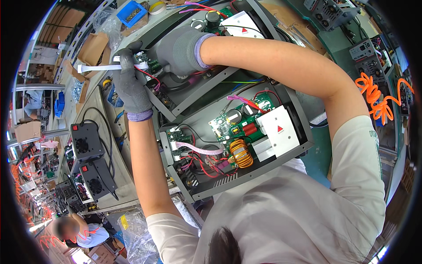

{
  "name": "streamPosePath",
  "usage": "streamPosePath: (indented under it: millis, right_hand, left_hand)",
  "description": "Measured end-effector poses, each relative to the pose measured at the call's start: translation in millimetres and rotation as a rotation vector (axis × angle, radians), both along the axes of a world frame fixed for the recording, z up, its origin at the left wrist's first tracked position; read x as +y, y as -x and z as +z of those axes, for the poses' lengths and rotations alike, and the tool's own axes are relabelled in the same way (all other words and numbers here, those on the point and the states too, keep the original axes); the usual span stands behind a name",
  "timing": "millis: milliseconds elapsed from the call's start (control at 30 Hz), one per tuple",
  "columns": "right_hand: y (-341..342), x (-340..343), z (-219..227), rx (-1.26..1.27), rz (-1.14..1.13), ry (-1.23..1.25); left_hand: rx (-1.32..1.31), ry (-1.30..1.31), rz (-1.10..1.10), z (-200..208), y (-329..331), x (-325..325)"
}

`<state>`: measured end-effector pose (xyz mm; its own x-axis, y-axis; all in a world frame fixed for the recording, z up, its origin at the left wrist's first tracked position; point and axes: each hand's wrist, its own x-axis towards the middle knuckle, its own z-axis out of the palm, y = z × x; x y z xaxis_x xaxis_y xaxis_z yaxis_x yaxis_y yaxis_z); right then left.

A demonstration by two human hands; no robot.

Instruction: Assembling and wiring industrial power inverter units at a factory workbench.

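Note:
Two open grey metal cases of electronics sit before me, one beyond the other. My left hand (pixel 134 94), in a grey glove, is closed around the left end of the far case (pixel 189 100). A small green circuit board (pixel 152 65) stands beside its thumb, and a white ribbon cable (pixel 100 68) runs leftward past the thumb. My right hand (pixel 179 50), also gloved, reaches into the far case with its fingers curled near that board; what they hold is hidden. The near case (pixel 246 176) has a copper-wound coil (pixel 241 154), red wires and a white plate (pixel 281 131).
Two black boxes with fans (pixel 87 141) stand at the left beside black cables. Back left are a cardboard box (pixel 93 49) and a blue bin of small parts (pixel 132 14). An orange coiled hose (pixel 373 94) hangs right. A person (pixel 90 233) sits lower left.

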<state>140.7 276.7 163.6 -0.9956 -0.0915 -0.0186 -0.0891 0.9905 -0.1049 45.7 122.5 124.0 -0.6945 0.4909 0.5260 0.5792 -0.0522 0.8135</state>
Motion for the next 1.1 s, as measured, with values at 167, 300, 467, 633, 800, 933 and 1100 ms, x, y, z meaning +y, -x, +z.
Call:
streamPosePath:
  millis: [167,300,467,633,800,933,1100]
  right_hand:
    - [-7,-12,11,0.016,-0.044,-0.005]
    - [-8,-9,7,-0.006,-0.043,-0.002]
    - [-4,-8,-1,0.011,-0.013,0.026]
    - [-5,-13,4,-0.013,0.008,-0.057]
    - [-7,-9,7,0.012,0.041,-0.006]
    - [-24,17,31,0.153,0.135,0.112]
    - [-48,22,29,0.041,0.465,-0.064]
  left_hand:
    - [-0.092,-0.056,-0.040,4,-9,-4]
    - [-0.089,-0.063,-0.014,7,-13,-3]
    - [-0.116,-0.079,-0.030,4,-9,-2]
    - [-0.103,-0.051,-0.025,5,-16,-3]
    - [-0.115,-0.128,-0.037,3,-21,-6]
    - [-0.009,-0.063,-0.055,7,-24,-8]
    - [-0.077,-0.131,-0.078,4,-21,-7]
